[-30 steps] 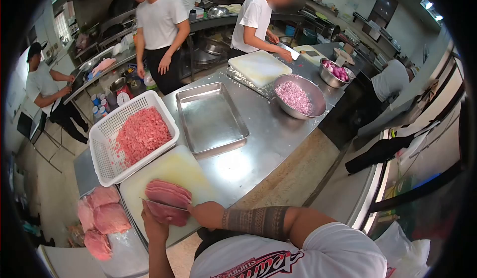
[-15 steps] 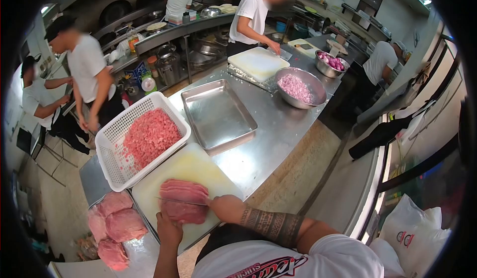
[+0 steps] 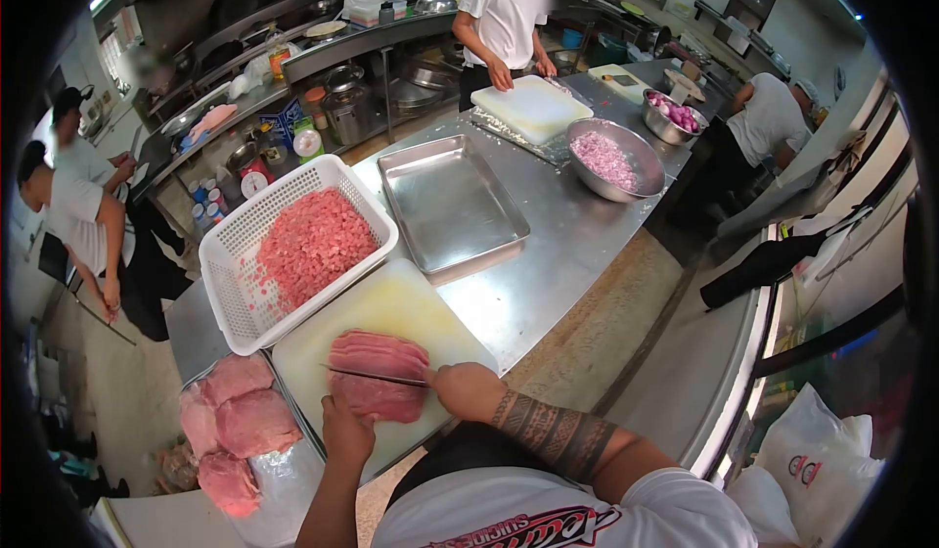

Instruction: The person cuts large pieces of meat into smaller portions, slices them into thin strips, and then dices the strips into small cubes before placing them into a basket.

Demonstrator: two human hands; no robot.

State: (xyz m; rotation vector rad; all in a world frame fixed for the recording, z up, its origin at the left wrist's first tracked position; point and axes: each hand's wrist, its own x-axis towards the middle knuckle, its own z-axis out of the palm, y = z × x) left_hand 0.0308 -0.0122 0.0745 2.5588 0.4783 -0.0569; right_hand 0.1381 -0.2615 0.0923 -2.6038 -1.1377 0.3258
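A slab of red meat [image 3: 380, 394], partly cut into long strips on its far side, lies on a pale cutting board [image 3: 421, 313]. My right hand [image 3: 468, 391] is closed round the handle of a knife [image 3: 377, 376], whose blade lies across the meat, pointing left. My left hand [image 3: 348, 431] rests against the near left edge of the meat, with its fingers partly hidden. Larger meat pieces [image 3: 256, 419] sit on a tray at the lower left. Diced meat [image 3: 318, 245] fills part of a white perforated basket [image 3: 227, 298] beyond the board.
An empty metal tray [image 3: 455, 205] is on the steel table [image 3: 567, 279]. Farther off are a bowl of chopped onion [image 3: 603, 160], a bowl of whole onions [image 3: 673, 114] and a white board [image 3: 533, 108]. Several people in white shirts stand around; one person [image 3: 504, 20] is across the table.
The view has shifted, so the table things appear farther right. The person across the table has moved a hand to the white board's edge. A person at the left has moved farther left.
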